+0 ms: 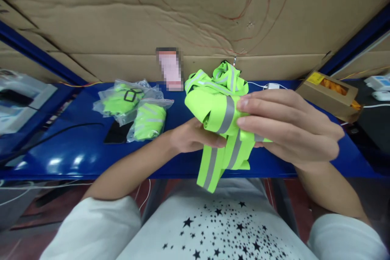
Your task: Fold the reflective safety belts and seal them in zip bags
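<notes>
A bundle of neon-green strap with grey reflective stripes (227, 114) is held between both hands above the blue table. My left hand (195, 135) grips it from below and the left, its thumb across the front and its other fingers hidden behind the fabric. On the right side, my right hand (283, 124) pinches the folded strap with its fingertips. Loose ends hang down over the table's front edge. Behind the held part, more green strap (227, 79) lies heaped near the cardboard wall.
Two clear bags of green straps (120, 99) (150, 121) lie left, beside a dark flat object (118, 132). A blurred pink phone-like object (170, 69) leans on the cardboard (106, 32). An open box with orange contents (329, 93) and a white plug (271, 86) are right.
</notes>
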A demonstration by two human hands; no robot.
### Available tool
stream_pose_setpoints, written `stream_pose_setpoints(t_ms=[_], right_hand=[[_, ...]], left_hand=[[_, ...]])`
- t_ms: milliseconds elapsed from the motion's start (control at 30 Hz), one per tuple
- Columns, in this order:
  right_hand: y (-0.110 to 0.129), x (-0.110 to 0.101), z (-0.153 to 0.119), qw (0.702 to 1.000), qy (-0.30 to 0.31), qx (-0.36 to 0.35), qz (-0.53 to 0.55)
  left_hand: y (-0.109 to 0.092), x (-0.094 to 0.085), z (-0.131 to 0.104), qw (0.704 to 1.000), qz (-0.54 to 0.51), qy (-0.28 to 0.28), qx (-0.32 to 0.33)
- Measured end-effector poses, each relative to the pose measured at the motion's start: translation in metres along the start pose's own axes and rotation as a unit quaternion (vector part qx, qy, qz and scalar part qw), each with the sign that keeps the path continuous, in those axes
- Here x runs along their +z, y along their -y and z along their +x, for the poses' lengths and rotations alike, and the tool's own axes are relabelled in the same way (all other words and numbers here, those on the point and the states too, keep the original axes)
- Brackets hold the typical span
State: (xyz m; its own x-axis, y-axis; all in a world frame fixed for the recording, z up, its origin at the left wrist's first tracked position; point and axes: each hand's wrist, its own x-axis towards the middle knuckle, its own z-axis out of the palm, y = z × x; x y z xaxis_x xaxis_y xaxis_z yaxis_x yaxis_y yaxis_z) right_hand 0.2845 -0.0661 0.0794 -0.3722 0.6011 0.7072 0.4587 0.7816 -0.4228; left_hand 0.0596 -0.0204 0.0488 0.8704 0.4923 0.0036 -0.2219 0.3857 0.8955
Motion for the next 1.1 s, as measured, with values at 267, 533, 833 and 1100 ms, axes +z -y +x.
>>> stream_pose_setpoints(t_ms=[267, 533, 833, 1100], right_hand=[[-0.029, 0.009, 0.003, 0.975, 0.197, -0.008, 0.107], [-0.050, 0.013, 0.004, 0.898, 0.169, 0.259, 0.313], [-0.035, 0.021, 0.011, 0.868, 0.153, 0.327, 0.342], [0.008, -0.026, 0.047, 0.961, 0.096, 0.222, 0.131]], left_hand=[[0.033, -0.027, 0.003, 0.991, -0.042, -0.124, 0.011], [0.024, -0.022, 0.005, 0.970, 0.210, -0.088, 0.080], [0.030, -0.022, 0.005, 0.991, 0.128, -0.019, 0.014], [-0.005, 0.007, 0.018, 0.974, 0.218, 0.001, 0.052]])
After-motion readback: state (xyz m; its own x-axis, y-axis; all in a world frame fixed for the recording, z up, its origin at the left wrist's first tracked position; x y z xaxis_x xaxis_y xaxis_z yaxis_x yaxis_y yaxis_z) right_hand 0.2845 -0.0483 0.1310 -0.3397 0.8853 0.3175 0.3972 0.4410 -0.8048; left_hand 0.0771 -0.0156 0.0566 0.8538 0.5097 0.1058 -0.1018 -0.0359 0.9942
